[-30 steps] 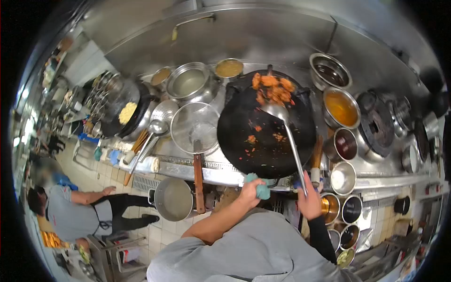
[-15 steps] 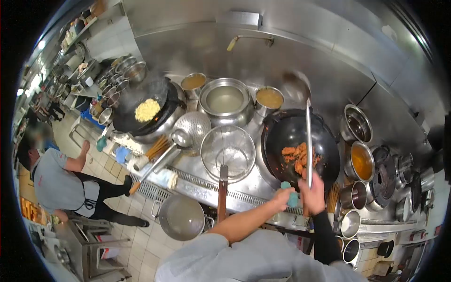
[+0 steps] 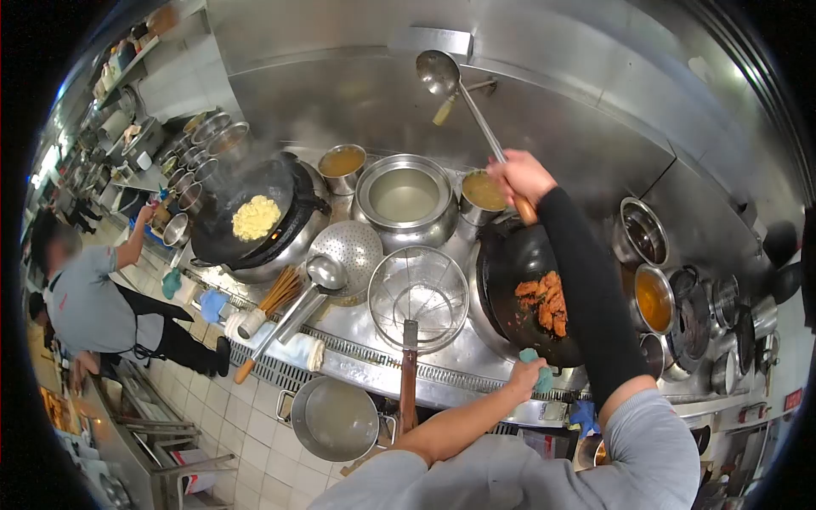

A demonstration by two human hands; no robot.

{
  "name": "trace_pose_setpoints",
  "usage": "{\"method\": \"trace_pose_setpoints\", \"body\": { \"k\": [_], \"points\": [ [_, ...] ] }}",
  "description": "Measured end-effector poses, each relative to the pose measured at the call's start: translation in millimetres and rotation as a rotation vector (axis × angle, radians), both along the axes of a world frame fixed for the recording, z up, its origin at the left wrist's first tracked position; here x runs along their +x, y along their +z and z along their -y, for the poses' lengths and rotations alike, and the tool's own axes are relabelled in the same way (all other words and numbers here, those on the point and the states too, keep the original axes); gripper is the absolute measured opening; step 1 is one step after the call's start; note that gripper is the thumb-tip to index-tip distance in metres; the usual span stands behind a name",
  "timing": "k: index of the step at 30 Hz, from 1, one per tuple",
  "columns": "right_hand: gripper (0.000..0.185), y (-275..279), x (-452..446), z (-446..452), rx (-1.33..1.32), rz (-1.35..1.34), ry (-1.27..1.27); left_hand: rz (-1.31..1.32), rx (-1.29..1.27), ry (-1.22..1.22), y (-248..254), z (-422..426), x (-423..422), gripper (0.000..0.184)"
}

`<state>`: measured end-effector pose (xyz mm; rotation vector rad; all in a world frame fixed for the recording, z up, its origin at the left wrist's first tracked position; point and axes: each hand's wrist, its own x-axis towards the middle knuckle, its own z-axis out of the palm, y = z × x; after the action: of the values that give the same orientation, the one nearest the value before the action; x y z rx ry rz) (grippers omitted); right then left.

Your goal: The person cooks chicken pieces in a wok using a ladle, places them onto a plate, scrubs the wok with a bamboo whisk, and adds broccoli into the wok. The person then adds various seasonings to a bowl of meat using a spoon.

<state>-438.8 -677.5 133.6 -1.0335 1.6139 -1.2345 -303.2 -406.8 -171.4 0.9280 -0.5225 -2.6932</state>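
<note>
My right hand is closed round the ladle's handle. The ladle is raised in front of the steel back wall, above the pots, its bowl up and to the left. My left hand is closed on a green cloth at the near rim of the right wok. Orange-red fried pieces lie in that black wok, whose right part is hidden by my dark-sleeved forearm. A wire strainer with a wooden handle lies left of the wok.
A large pot stands between two small pots of yellowish liquid. A second wok with yellow food is at the left. A perforated skimmer lies near it. A co-worker stands at the left; steel bowls stand at the right.
My right hand has swung up and left from the wok with the ladle. My left hand still grips the cloth at the wok's rim. The co-worker has raised an arm toward the counter.
</note>
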Motion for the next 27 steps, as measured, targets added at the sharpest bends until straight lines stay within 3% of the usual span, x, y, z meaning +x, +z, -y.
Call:
{"method": "trace_pose_setpoints", "body": {
  "k": [8, 11, 13, 14, 15, 17, 18, 21, 24, 27],
  "points": [
    [0.038, -27.4, 16.2, -160.2, -0.129, 0.035, -0.090, 0.156, -0.008, -0.066, 10.0, -4.1, -3.2, 0.015],
    [0.048, -45.0, 39.2, -265.9, -0.139, 0.037, -0.205, 0.155, 0.024, 0.014, -20.1, -12.7, -18.5, 0.009],
    [0.058, -67.8, 49.8, -359.2, -0.004, -0.194, -0.251, 0.178, -0.006, -0.035, 9.8, -11.2, -12.7, 0.004],
    [0.067, -114.6, 44.7, -399.5, -0.262, -0.740, -0.289, 0.094, 0.033, -0.084, -2.2, -8.8, -17.4, 0.006],
    [0.070, -117.1, 60.9, -445.5, -0.125, -0.515, -0.287, 0.063, 0.031, -0.077, 3.9, -10.3, -17.9, 0.009],
    [0.070, -138.3, 72.4, -523.8, 0.069, -0.485, -0.246, 0.072, 0.039, -0.152, -8.0, -10.9, -22.3, 0.012],
    [0.070, -138.0, 73.4, -558.7, 0.211, -0.425, -0.202, 0.104, 0.059, -0.044, 10.1, -23.7, -18.5, 0.014],
    [0.071, -106.1, 75.5, -639.6, 0.299, -0.533, -0.065, 0.026, 0.195, -0.098, 43.1, -52.5, 22.1, 0.013],
    [0.073, -70.3, 66.1, -659.4, 0.428, -0.606, 0.077, 0.174, 0.068, -0.081, 93.4, -76.4, 35.1, 0.014],
    [0.073, -109.7, 42.9, -624.2, 0.439, -0.757, 0.082, 0.146, 0.040, -0.041, 34.5, -47.3, -1.0, 0.013]
  ]
}}
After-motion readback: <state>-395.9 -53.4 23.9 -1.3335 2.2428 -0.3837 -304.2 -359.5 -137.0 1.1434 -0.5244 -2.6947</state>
